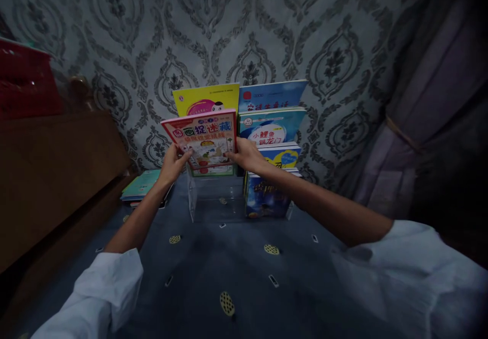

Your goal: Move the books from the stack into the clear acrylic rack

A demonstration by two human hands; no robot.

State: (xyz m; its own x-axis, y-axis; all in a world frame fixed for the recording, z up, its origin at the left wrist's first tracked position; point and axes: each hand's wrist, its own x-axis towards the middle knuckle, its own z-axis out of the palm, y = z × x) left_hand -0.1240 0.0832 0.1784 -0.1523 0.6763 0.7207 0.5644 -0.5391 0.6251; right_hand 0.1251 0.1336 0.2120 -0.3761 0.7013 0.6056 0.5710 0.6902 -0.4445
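A picture book with a pink-red border [208,146] is held upright between my two hands, its cover facing me. My left hand [173,163] grips its left edge, thumb on the cover. On the right edge my right hand [246,154] has its thumb on the front too. The book is over the left column of a clear tiered book rack [217,196]. Behind it a yellow book [208,94] stands at the back. In the right column are a blue book [272,94], a light-blue book [270,125], and a dark-blue book [267,196] at the front.
A stack of thin books [141,185] lies left of the rack on a dark blue patterned cloth [198,278]. A brown wooden headboard [57,176] and a red box [28,80] are at the left. Patterned wallpaper [213,29] is behind, with a tied curtain [412,110] at right.
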